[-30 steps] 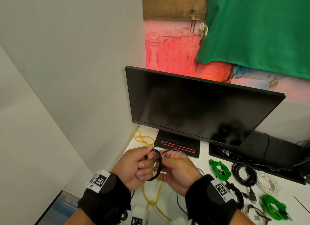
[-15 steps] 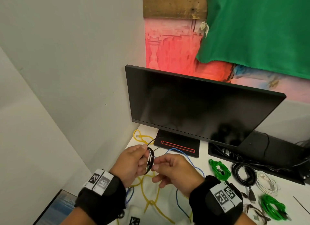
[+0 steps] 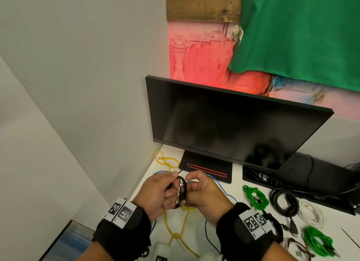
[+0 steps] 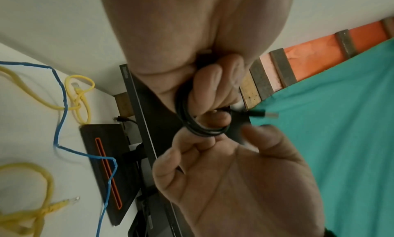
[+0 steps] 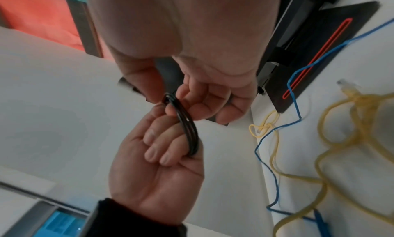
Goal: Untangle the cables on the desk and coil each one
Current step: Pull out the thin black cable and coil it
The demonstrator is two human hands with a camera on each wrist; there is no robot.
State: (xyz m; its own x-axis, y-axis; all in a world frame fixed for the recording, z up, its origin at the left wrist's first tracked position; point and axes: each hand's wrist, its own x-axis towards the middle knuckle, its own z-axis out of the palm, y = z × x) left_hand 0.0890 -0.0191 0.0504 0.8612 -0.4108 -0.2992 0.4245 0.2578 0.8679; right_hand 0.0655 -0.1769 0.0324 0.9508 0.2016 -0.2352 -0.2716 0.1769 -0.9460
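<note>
A thin black cable (image 3: 183, 189) is wound into a small coil and held above the desk between both hands. My left hand (image 3: 171, 188) grips the coil (image 4: 202, 128) with curled fingers, and its plug end (image 4: 264, 115) sticks out past them. My right hand (image 3: 191, 190) pinches the other side of the coil (image 5: 187, 127) between thumb and fingers (image 5: 202, 104). A knotted yellow cable (image 3: 175, 235) and a blue cable (image 3: 224, 190) lie loose on the white desk (image 3: 239, 194) below the hands.
A black monitor (image 3: 233, 124) stands on its base (image 3: 206, 169) right behind the hands, with a wall close on the left. At the right lie two green coils (image 3: 255, 197) (image 3: 317, 241), a black coil (image 3: 283, 202) and a white coil (image 3: 309, 212).
The coil has become tighter and smaller. My right hand drew slightly away along the cable half a second ago and now is back against the coil. The left hand has stayed in place.
</note>
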